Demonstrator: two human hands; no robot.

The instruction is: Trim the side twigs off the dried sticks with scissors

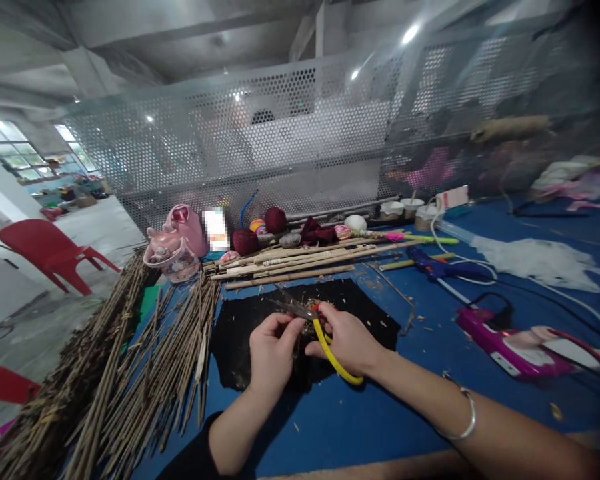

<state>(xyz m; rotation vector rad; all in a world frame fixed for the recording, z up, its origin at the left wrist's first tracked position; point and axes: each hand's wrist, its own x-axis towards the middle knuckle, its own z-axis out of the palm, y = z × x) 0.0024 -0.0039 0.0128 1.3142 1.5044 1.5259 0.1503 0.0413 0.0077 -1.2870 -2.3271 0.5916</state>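
Note:
My right hand (347,339) grips yellow-handled scissors (325,340), their blades pointing up-left over a black cloth (370,313) on the blue table (390,413). My left hand (270,350) is closed around a small brown tuft of dry fibres (307,327), held against the scissors. Bits of trimmed fibre lie on the cloth. A silver bangle (465,417) sits on my right wrist.
Piles of thin dry sticks (130,373) cover the table's left side. Thicker canes (310,260) lie behind the cloth, with dark red yarn balls (275,220) and a pink bottle (185,230). A blue glue gun (440,269), a pink tool (510,343) and cables lie right. A perforated metal screen (300,133) stands behind.

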